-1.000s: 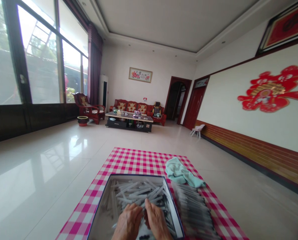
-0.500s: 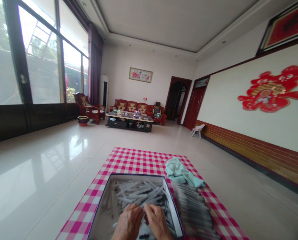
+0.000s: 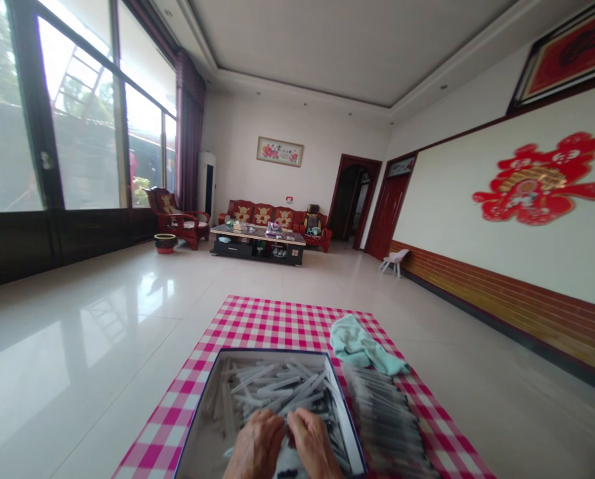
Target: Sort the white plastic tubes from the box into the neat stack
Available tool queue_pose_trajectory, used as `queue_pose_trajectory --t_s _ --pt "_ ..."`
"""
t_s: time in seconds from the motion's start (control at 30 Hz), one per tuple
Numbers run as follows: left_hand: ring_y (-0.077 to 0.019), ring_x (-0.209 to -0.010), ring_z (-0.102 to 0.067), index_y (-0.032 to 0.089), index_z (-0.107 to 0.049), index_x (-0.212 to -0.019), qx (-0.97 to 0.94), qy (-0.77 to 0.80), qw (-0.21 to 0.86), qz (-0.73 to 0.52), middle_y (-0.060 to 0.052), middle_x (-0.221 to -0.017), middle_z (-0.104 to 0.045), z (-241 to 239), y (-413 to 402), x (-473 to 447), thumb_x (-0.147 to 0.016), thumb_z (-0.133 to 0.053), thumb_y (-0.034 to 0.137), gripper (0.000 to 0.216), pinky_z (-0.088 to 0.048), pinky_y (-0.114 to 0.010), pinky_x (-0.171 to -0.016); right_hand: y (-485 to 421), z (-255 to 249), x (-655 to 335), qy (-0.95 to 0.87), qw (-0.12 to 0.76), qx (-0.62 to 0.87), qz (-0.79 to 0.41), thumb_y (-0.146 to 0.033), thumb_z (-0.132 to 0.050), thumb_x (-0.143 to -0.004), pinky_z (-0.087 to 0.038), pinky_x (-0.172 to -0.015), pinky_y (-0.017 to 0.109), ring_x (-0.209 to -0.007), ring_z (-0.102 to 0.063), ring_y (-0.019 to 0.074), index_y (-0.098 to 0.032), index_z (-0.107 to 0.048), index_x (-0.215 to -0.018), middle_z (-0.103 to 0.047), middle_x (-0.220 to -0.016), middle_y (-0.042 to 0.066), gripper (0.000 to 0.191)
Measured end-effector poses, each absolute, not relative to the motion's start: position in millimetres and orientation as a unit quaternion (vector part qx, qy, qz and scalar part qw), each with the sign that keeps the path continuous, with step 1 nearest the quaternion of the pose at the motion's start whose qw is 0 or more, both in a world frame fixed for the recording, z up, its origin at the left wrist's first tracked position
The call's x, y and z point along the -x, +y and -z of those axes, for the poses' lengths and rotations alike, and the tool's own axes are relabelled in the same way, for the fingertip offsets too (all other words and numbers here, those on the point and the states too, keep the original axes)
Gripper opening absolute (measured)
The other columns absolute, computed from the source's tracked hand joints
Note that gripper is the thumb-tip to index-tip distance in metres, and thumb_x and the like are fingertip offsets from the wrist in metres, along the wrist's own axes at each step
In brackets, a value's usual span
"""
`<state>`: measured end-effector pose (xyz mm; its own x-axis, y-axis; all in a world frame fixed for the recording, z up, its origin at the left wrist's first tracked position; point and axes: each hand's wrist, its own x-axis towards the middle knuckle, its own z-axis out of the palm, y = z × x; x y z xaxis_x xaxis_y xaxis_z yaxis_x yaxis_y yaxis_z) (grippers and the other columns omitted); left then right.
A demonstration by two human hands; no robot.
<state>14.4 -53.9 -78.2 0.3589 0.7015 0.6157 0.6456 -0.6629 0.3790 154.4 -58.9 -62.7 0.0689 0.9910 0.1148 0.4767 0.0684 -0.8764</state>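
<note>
A shallow box (image 3: 205, 412) with a dark blue rim sits on a red-and-white checked cloth (image 3: 272, 322). Loose pale sticks (image 3: 272, 386) fill it. My left hand (image 3: 254, 446) and my right hand (image 3: 314, 442) are side by side over the near part of the box, backs up and fingers curled down into the sticks. The fingertips meet between the hands, and whatever they grip is hidden. Right of the box lies a row of stacked grey sticks (image 3: 389, 426).
A crumpled teal cloth (image 3: 359, 346) lies on the checked cloth beyond the stack. Shiny tiled floor (image 3: 102, 332) surrounds the cloth. Far off stand a coffee table (image 3: 260, 241), red sofas (image 3: 277, 216) and a small white stool (image 3: 394, 261).
My hands have drawn slightly nearer me and closed together over the sticks. The view has tilted a little; nothing else has moved.
</note>
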Motion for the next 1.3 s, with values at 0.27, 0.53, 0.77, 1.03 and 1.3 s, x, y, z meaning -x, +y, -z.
queue_pose_trajectory --t_s 0.27,0.53,0.77,1.03,1.3 --pt "-0.0127 -0.06 -0.06 0.022 -0.056 -0.066 -0.814 0.413 0.029 -0.408 0.001 -0.065 -0.062 83.1 -50.6 -14.1 -0.093 -0.039 0.027 0.032 -0.044 -0.02 -0.057 -62.9 58.3 -155.1 -0.584 0.431 0.605 -0.327 -0.054 -0.041 -0.08 -0.035 -0.057 0.028 -0.056 -0.048 0.0174 -0.024 -0.042 -0.053 -0.049 -0.053 -0.001 0.04" --pt "-0.0123 -0.059 -0.059 0.023 -0.058 -0.066 -0.817 0.406 0.043 -0.408 0.001 -0.065 -0.062 79.8 -52.5 -14.6 -0.092 -0.038 0.025 0.033 -0.043 -0.021 -0.057 -61.0 60.9 -154.8 -0.607 0.422 0.591 -0.325 -0.042 -0.041 -0.079 -0.031 -0.053 0.025 -0.056 -0.04 0.014 -0.023 -0.041 -0.056 -0.04 -0.054 -0.004 0.03" --pt "-0.0129 -0.061 -0.06 0.023 -0.056 -0.066 -0.821 0.414 0.046 -0.39 0.001 -0.066 -0.062 80.6 -53.5 -13.9 -0.091 -0.041 0.025 0.029 -0.044 -0.021 -0.059 -58.7 61.5 -151.8 -0.605 0.387 0.628 -0.299 -0.057 -0.035 -0.08 -0.032 -0.052 0.027 -0.052 -0.043 0.0154 -0.023 -0.041 -0.049 -0.044 -0.046 -0.001 0.047" --pt "-0.013 -0.062 -0.06 0.023 -0.057 -0.067 -0.819 0.419 0.051 -0.389 0.001 -0.067 -0.062 80.7 -52.9 -14.1 -0.09 -0.042 0.022 0.027 -0.044 -0.021 -0.06 -61.8 59.9 -150.9 -0.623 0.377 0.629 -0.271 -0.05 -0.031 -0.084 -0.032 -0.055 0.028 -0.055 -0.045 0.0162 -0.023 -0.041 -0.054 -0.047 -0.051 -0.001 0.042" --pt "-0.0158 -0.072 -0.061 0.023 -0.063 -0.079 -0.808 0.415 0.039 -0.415 -0.002 -0.079 -0.066 77.7 -54.3 -11.6 -0.088 -0.047 0.021 0.019 -0.049 -0.025 -0.068 -58.9 65.3 -152.1 -0.598 0.401 0.633 -0.284 -0.058 -0.034 -0.082 -0.031 -0.051 0.028 -0.05 -0.044 0.0161 -0.022 -0.046 -0.05 -0.048 -0.047 0.0 0.049"
